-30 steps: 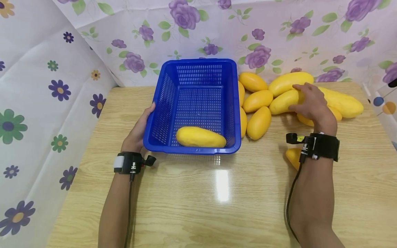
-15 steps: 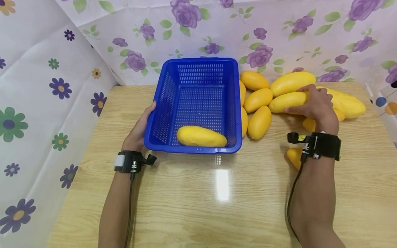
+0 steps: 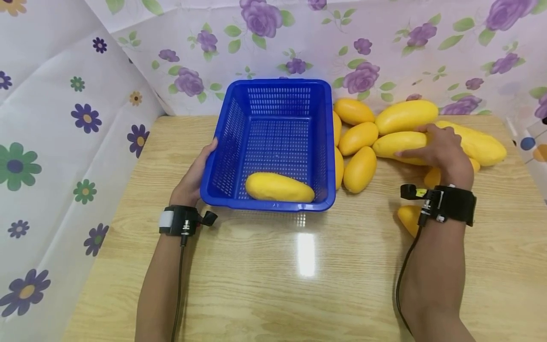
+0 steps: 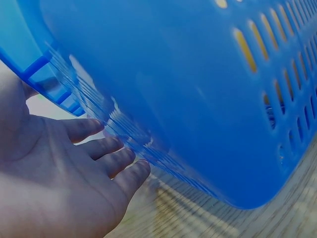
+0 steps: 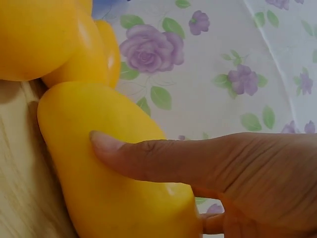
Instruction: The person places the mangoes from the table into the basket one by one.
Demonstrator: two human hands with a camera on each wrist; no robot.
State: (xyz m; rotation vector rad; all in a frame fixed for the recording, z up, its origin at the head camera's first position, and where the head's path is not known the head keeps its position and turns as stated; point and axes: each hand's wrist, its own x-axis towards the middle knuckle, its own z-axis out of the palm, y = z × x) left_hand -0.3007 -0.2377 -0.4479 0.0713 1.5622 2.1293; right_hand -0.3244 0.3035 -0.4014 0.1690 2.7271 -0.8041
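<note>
A blue plastic basket point(image 3: 268, 205) stands left of centre with one yellow papaya point(image 3: 279, 187) lying inside along its near wall. My left hand point(image 3: 193, 178) rests against the basket's left side; in the left wrist view its fingers point(image 4: 116, 158) lie nearly straight along the outer wall, below the rim. At the right, my right hand point(image 3: 448, 149) grips a long yellow papaya point(image 3: 399, 144). In the right wrist view the thumb point(image 5: 143, 158) presses on this papaya's near face, while the other fingers are mostly hidden behind it.
Several orange-yellow mangoes point(image 3: 360, 170) lie between basket and papayas. Another papaya point(image 3: 408, 116) lies behind the gripped one, and a large one point(image 3: 483, 145) to its right. A mango point(image 3: 409, 219) sits beside the right wrist. Flowered sheeting point(image 3: 363, 47) backs the wooden table point(image 3: 256, 285).
My right hand has shifted slightly right and down over the papaya, and its grip has closed round the fruit's right part. The left hand and basket keep their place.
</note>
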